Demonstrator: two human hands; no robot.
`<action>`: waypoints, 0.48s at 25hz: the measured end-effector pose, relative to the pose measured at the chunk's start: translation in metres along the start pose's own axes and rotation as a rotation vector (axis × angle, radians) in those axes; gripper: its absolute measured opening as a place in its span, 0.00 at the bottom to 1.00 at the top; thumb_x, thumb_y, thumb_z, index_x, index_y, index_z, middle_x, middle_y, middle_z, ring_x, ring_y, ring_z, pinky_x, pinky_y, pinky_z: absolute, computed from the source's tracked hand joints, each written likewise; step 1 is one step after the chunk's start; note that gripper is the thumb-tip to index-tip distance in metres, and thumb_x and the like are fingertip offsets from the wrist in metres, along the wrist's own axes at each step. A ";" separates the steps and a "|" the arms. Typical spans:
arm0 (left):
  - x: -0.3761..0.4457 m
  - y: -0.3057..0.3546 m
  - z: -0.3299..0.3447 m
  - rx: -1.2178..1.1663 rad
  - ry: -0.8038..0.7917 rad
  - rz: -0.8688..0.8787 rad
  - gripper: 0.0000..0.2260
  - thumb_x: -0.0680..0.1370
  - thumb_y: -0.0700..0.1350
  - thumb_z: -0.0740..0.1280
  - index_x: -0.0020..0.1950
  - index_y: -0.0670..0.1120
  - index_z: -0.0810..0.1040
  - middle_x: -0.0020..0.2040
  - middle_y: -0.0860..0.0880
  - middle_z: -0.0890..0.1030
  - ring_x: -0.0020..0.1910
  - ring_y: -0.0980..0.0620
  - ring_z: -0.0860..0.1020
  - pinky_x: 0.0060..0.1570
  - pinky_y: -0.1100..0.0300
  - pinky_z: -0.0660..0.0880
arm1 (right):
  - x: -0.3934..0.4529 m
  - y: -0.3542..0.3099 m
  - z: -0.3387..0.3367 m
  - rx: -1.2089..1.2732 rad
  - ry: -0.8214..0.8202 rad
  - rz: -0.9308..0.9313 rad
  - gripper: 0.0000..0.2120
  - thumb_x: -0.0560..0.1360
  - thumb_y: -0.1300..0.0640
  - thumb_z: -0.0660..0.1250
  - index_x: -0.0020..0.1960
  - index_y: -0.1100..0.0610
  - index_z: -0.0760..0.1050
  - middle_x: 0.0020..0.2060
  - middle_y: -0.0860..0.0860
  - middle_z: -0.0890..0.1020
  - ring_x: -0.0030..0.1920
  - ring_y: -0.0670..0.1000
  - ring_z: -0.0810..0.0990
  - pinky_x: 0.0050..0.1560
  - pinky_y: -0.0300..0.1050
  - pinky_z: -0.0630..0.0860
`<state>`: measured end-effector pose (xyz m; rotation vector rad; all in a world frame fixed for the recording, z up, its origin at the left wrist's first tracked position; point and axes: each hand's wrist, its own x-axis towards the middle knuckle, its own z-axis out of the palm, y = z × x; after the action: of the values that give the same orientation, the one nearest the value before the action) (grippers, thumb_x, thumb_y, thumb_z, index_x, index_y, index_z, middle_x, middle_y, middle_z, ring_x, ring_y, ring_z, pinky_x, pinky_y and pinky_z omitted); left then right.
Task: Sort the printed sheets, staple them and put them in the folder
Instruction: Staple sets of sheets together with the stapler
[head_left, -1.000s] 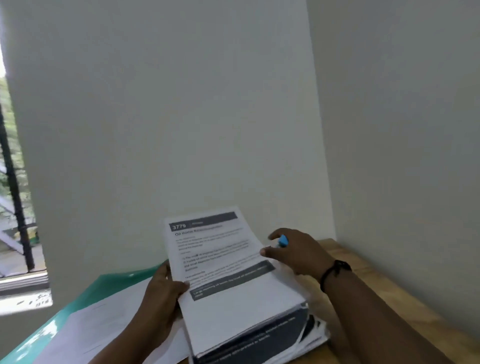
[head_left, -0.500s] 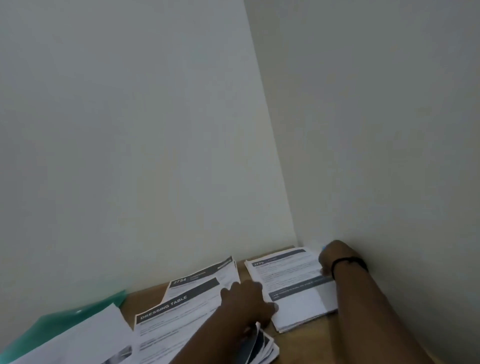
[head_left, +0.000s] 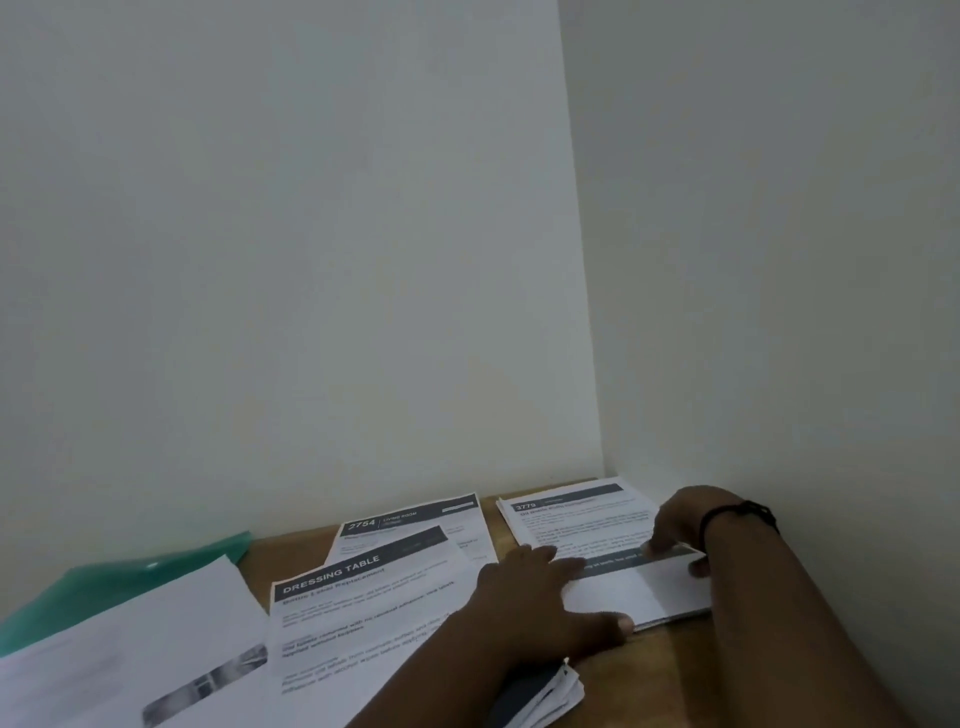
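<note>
3779 stack (head_left: 582, 525): at 2 o'clock on worktop (head_left: 670, 670), tucked into the wall corner, likely to keep sorted sets apart.
Left hand (head_left: 530, 597): fingers spread flat, pressing its near edge square.
Right hand (head_left: 680, 525): fingers bent, tips pinning the far side.
Folder (head_left: 130, 577): green, at 9 o'clock, part-covered by sheets.

Your left hand (head_left: 540, 597) lay flat, palm down, fingers straight and spread toward 1 o'clock, thumb stretched out toward 3 o'clock. Its forearm ran in from the bottom edge at about 7 o'clock. Your right hand (head_left: 683, 525) sat just beyond it at 1 o'clock, bent at the wrist, fingers pointing toward 8 o'clock and pressing down, thumb tucked low at the near side. The right forearm came in from 5 o'clock, close beside the left hand.
</note>
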<state>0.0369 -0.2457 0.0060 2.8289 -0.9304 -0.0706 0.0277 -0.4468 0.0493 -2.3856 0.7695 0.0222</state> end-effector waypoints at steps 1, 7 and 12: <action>0.000 0.000 -0.001 0.012 -0.028 0.010 0.39 0.70 0.75 0.58 0.76 0.57 0.59 0.77 0.52 0.61 0.75 0.47 0.60 0.71 0.45 0.57 | -0.008 -0.001 -0.005 0.035 0.005 -0.008 0.27 0.74 0.57 0.72 0.69 0.63 0.68 0.60 0.58 0.73 0.46 0.55 0.77 0.62 0.47 0.75; -0.001 -0.013 -0.005 -0.022 -0.058 -0.084 0.33 0.68 0.72 0.64 0.67 0.55 0.70 0.66 0.52 0.72 0.64 0.49 0.70 0.63 0.50 0.67 | -0.007 -0.003 0.002 -0.071 0.029 -0.015 0.27 0.74 0.55 0.72 0.69 0.63 0.68 0.59 0.58 0.74 0.37 0.53 0.75 0.58 0.46 0.77; 0.003 -0.012 -0.003 0.110 -0.019 -0.050 0.29 0.73 0.65 0.61 0.69 0.52 0.68 0.66 0.48 0.72 0.64 0.47 0.69 0.63 0.48 0.64 | 0.012 0.002 0.017 -0.155 0.025 -0.006 0.26 0.73 0.55 0.73 0.67 0.62 0.70 0.59 0.56 0.77 0.49 0.55 0.75 0.57 0.44 0.75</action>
<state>0.0470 -0.2374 0.0073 2.9575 -0.8941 -0.0542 0.0392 -0.4445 0.0316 -2.5387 0.7977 0.0504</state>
